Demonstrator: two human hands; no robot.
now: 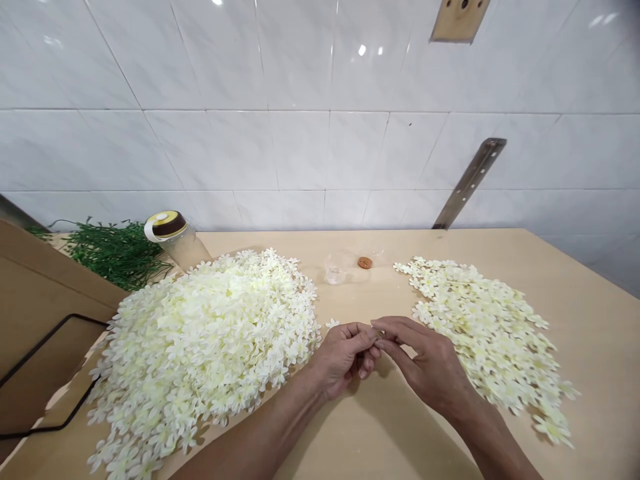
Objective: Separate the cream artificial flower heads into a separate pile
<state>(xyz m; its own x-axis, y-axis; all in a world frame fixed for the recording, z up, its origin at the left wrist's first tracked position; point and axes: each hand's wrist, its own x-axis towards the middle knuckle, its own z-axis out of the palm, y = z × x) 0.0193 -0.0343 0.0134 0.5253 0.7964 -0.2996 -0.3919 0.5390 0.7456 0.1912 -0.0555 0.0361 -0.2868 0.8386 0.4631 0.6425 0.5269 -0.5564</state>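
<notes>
My left hand (347,357) and my right hand (425,360) meet over the middle of the table, fingertips touching. Both are closed in a pinch around something small between them, too hidden to name. Left of my hands lies a large heap of white artificial flowers (215,327). A flatter spread of pale yellow-white flowers (490,327) lies to the right, close to my right hand. One loose white flower (332,323) rests just behind my left hand.
Clear plastic (336,270) and a round brown item (365,263) lie behind my hands. A bottle (183,243) and green artificial foliage (117,250) stand at the back left, near a cardboard box (45,287). A metal strip (470,183) leans on the tiled wall.
</notes>
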